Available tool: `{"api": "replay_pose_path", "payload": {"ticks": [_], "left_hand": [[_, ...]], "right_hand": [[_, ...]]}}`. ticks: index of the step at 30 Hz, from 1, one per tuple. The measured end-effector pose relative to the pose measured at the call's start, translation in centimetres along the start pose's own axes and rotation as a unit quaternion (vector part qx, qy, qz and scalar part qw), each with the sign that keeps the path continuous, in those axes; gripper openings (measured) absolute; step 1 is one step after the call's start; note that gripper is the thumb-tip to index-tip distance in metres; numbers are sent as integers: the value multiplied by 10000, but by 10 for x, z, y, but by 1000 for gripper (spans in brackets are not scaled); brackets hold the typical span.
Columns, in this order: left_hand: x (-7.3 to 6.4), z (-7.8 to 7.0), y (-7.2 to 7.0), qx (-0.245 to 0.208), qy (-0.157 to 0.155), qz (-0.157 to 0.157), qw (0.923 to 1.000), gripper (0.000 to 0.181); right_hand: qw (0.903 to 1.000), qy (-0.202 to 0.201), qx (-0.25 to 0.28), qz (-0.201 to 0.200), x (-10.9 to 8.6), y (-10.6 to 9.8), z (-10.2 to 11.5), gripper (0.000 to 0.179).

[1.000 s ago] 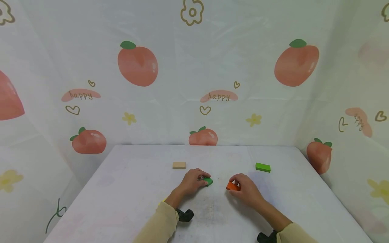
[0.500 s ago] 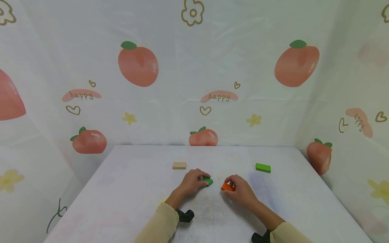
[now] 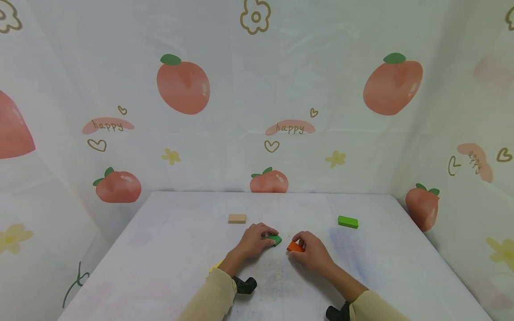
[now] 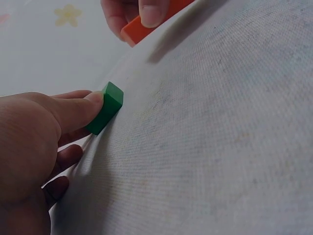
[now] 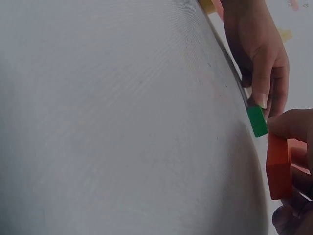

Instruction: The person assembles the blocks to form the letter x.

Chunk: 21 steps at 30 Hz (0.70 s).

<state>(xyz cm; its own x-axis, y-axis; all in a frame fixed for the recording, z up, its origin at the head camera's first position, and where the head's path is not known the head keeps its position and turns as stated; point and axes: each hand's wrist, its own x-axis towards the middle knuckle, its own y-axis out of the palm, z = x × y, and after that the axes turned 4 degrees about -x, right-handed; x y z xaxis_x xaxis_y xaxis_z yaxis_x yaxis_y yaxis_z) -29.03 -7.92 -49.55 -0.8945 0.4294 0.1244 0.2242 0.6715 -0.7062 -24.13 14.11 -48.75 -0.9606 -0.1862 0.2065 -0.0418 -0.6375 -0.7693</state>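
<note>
Near the middle of the table, my left hand (image 3: 254, 241) pinches a dark green block (image 3: 275, 240) between thumb and fingers. The left wrist view shows the thumb across the side of that green block (image 4: 108, 108), one end sticking out. To its right, my right hand (image 3: 314, 253) pinches an orange block (image 3: 295, 247), its free end pointing at the green one. A small gap lies between the two blocks in the head view. In the right wrist view the orange block (image 5: 279, 169) appears just above the table surface.
A tan block (image 3: 237, 219) lies behind the left hand, and a light green block (image 3: 347, 222) at the back right. A yellow block (image 3: 215, 266) is partly hidden by the left forearm. The white table (image 3: 160, 249) meets a printed cloth backdrop (image 3: 225, 89).
My right hand has moved left with the orange block, bringing it closer to the green block. The left hand and its green block have stayed in place.
</note>
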Motion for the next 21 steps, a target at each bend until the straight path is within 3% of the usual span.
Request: {"api": "replay_pose_path", "payload": {"ticks": [21], "left_hand": [[0,-1,-1,11,23,-21,10000,25]], "right_hand": [[9996,-30,-210,188,5,8,6,29]]}}
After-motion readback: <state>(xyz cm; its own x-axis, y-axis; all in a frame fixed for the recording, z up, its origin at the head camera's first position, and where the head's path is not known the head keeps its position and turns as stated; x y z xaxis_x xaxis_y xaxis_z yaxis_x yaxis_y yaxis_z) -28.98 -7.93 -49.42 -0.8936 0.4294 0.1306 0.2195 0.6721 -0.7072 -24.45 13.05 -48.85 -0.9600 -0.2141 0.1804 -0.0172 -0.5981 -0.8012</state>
